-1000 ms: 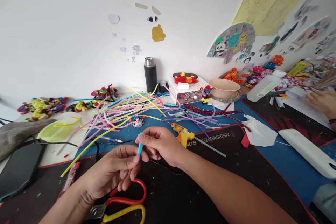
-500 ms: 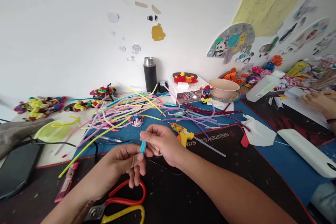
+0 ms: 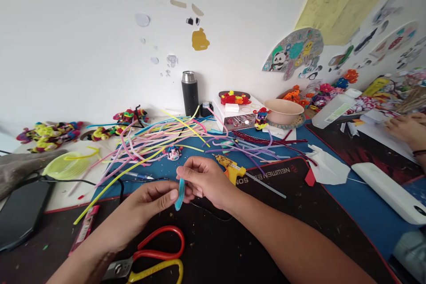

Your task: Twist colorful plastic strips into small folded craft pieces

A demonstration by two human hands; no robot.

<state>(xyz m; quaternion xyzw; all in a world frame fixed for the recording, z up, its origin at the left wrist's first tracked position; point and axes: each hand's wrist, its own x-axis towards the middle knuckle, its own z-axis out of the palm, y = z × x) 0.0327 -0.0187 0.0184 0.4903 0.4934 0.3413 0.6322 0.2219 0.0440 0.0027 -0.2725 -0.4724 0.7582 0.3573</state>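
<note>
Between my two hands is a short light-blue pipe cleaner piece, bent or doubled, hanging downward. My right hand pinches its top end between thumb and fingers. My left hand has its thumb against the strip's left side, with the other fingers partly hidden behind it. Below the hands, scissors with one red and one yellow handle lie on the black mat. A yellow hot glue gun rests just beyond my right hand.
Loose pastel pipe cleaners spread across the table behind my hands, with a small doll head among them. A black thermos stands by the wall. At right are a white device and another person's hands.
More of the blue strip now shows, reaching lower. My left fingers have drawn up behind it, and the left thumb has shifted slightly left and up. My right hand has barely moved.
</note>
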